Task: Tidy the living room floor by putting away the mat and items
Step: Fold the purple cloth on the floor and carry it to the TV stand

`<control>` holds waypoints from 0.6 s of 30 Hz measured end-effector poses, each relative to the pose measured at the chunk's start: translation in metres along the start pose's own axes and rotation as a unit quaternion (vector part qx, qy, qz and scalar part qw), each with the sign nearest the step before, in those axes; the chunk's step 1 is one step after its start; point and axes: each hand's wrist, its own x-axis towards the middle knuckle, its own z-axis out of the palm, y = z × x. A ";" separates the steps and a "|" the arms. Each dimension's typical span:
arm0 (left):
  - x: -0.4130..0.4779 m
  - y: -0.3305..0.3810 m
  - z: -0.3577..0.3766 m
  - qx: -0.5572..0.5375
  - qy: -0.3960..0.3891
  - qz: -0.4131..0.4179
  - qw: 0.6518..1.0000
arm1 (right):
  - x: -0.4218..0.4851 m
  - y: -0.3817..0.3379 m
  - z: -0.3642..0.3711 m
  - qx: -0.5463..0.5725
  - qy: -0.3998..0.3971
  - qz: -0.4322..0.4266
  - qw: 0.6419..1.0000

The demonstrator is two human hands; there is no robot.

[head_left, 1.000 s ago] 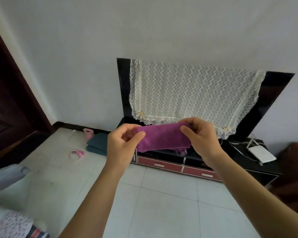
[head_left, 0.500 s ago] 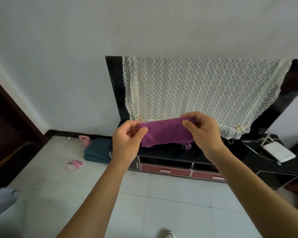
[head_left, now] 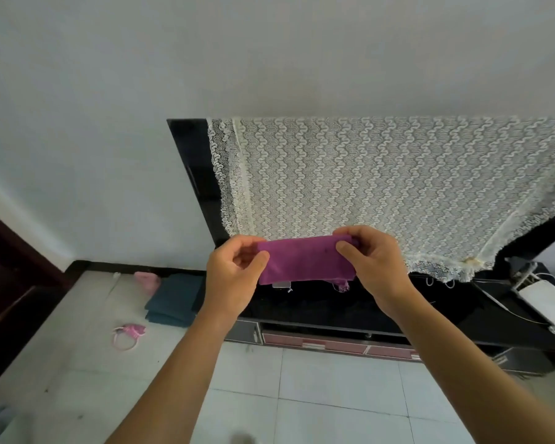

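I hold a folded purple cloth (head_left: pixel 305 262) stretched flat between both hands, above the black TV stand (head_left: pixel 350 310). My left hand (head_left: pixel 233 277) pinches its left end. My right hand (head_left: pixel 374 267) pinches its right end, thumb under and fingers over. A frayed corner dangles from the cloth's lower right. On the floor to the left lies a folded dark teal mat (head_left: pixel 173 299) against the wall. Beside the mat rest a pink item (head_left: pixel 148 280) and a pink headband (head_left: pixel 129 336).
A TV draped in cream lace (head_left: pixel 382 187) stands on the stand. A white router (head_left: pixel 548 298) with cables sits at the stand's right end. Red drawers (head_left: pixel 318 342) run below. A dark wooden door (head_left: pixel 0 270) is at the left. White floor tiles (head_left: pixel 302 395) lie beneath my arms.
The view has moved closer to the TV stand and tilted up. Both hands keep the purple cloth stretched between them, now nearer the stand's top.
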 end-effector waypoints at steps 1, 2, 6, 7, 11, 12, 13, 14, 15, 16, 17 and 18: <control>0.011 -0.008 0.000 -0.002 -0.001 -0.010 1.000 | 0.010 0.005 0.007 -0.005 0.002 0.006 1.000; 0.022 -0.015 0.000 -0.006 -0.004 -0.017 1.000 | 0.020 0.009 0.013 -0.008 0.004 0.013 1.000; 0.070 -0.042 -0.006 -0.018 -0.035 -0.032 0.999 | 0.051 0.022 0.039 -0.029 0.028 0.043 0.998; 0.083 -0.048 -0.008 -0.022 -0.051 -0.031 0.998 | 0.058 0.024 0.044 -0.031 0.038 0.048 0.998; 0.131 -0.062 -0.012 -0.011 -0.087 -0.009 0.996 | 0.083 0.028 0.062 -0.029 0.063 0.059 0.996; 0.138 -0.065 -0.011 -0.013 -0.090 -0.010 0.996 | 0.088 0.030 0.065 -0.028 0.069 0.061 0.995; 0.145 -0.069 -0.010 -0.015 -0.093 -0.012 0.995 | 0.093 0.032 0.068 -0.027 0.075 0.063 0.995; 0.149 -0.073 -0.010 -0.017 -0.097 -0.013 0.995 | 0.097 0.034 0.070 -0.025 0.079 0.066 0.994; 0.154 -0.076 -0.009 -0.019 -0.101 -0.012 0.995 | 0.102 0.037 0.072 -0.025 0.082 0.069 0.994; 0.159 -0.080 -0.008 -0.021 -0.108 -0.011 0.994 | 0.107 0.041 0.074 -0.024 0.084 0.074 0.993; 0.164 -0.083 -0.006 -0.021 -0.112 -0.009 0.993 | 0.112 0.044 0.075 -0.023 0.085 0.080 0.993; 0.170 -0.089 -0.003 -0.020 -0.115 -0.010 0.993 | 0.117 0.049 0.077 -0.023 0.086 0.087 0.992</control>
